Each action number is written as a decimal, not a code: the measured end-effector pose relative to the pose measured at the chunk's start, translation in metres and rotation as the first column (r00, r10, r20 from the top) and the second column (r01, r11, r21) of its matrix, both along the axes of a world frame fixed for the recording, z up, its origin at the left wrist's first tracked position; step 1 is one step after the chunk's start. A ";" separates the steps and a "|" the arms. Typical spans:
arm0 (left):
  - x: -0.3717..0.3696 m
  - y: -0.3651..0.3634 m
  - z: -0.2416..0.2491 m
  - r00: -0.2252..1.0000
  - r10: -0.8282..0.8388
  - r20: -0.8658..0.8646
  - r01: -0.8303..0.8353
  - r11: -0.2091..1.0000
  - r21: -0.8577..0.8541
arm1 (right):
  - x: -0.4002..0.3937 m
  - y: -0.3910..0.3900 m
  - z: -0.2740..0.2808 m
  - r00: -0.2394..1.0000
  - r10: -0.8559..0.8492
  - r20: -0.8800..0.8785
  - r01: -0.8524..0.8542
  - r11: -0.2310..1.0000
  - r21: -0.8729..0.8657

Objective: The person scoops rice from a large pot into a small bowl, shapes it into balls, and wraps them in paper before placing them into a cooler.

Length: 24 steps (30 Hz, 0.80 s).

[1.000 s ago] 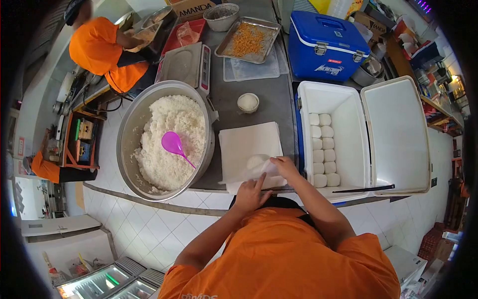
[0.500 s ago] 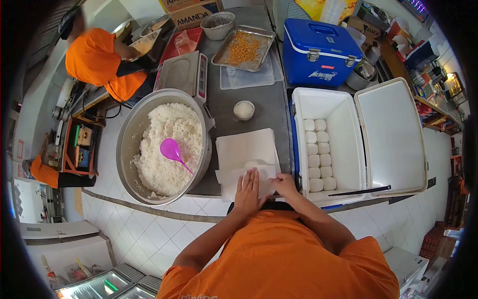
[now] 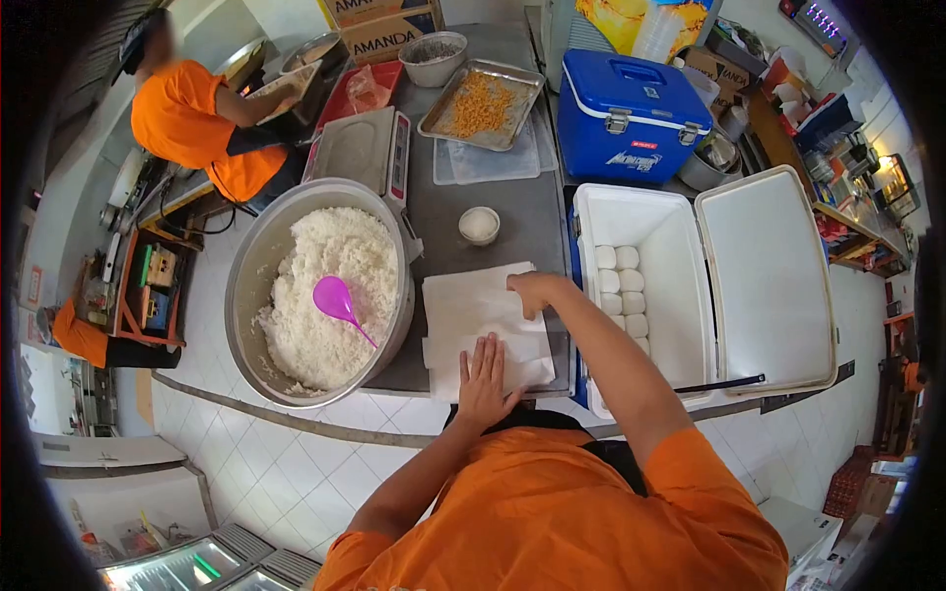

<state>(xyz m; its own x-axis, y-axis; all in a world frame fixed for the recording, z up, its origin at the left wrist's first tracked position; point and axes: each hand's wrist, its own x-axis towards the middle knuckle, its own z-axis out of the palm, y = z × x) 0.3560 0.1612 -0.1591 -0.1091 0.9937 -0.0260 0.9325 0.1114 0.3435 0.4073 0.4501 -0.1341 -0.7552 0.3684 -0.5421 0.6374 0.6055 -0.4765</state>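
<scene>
White paper sheets [image 3: 463,295] lie on the dark grey table. My left hand [image 3: 483,379] is spread flat on their near part, fingers apart. At the far right corner of the paper is my right hand [image 3: 534,291], its fingers bent and closed at the edge; whether a sheet is pinched there is too small to tell. To the left stands a big metal pot [image 3: 239,325] of white rice [image 3: 330,256] with a purple scoop [image 3: 335,297] on top. A small bowl of white grains [image 3: 479,226] sits beyond the paper.
An open white cooler [image 3: 645,207] with wrapped white bundles [image 3: 621,281] stands right, a closed blue cooler [image 3: 631,113] behind it. Farther back are a scale [image 3: 355,148] and a tray of orange shreds [image 3: 483,103]. A co-worker [image 3: 187,118] stands at the upper left.
My right hand has moved from the near right edge of the paper away to its far right corner. My left hand stays flat on the paper. The co-worker's arm has shifted.
</scene>
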 end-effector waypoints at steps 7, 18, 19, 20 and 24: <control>-0.007 0.009 -0.002 0.995 0.096 -0.028 -0.094 0.992 0.090 | 0.000 -0.065 0.026 0.955 0.204 -0.216 -0.099 0.905 0.413; 0.000 0.020 -0.018 0.993 0.108 -0.035 -0.114 0.956 -0.269 | 0.052 -0.153 -0.025 0.778 0.267 -0.569 0.144 0.806 0.574; -0.004 0.012 0.003 0.996 0.066 -0.051 -0.072 0.992 -0.105 | 0.053 -0.154 -0.026 0.792 0.241 -0.560 0.166 0.799 0.579; -0.011 0.006 0.016 0.997 0.025 -0.071 -0.021 0.998 0.063 | 0.054 -0.157 -0.017 0.792 0.227 -0.567 0.182 0.798 0.575; -0.043 -0.026 0.004 0.967 -0.228 0.112 0.188 0.939 0.289 | 0.060 -0.175 0.009 0.851 0.073 -0.520 0.245 0.821 0.516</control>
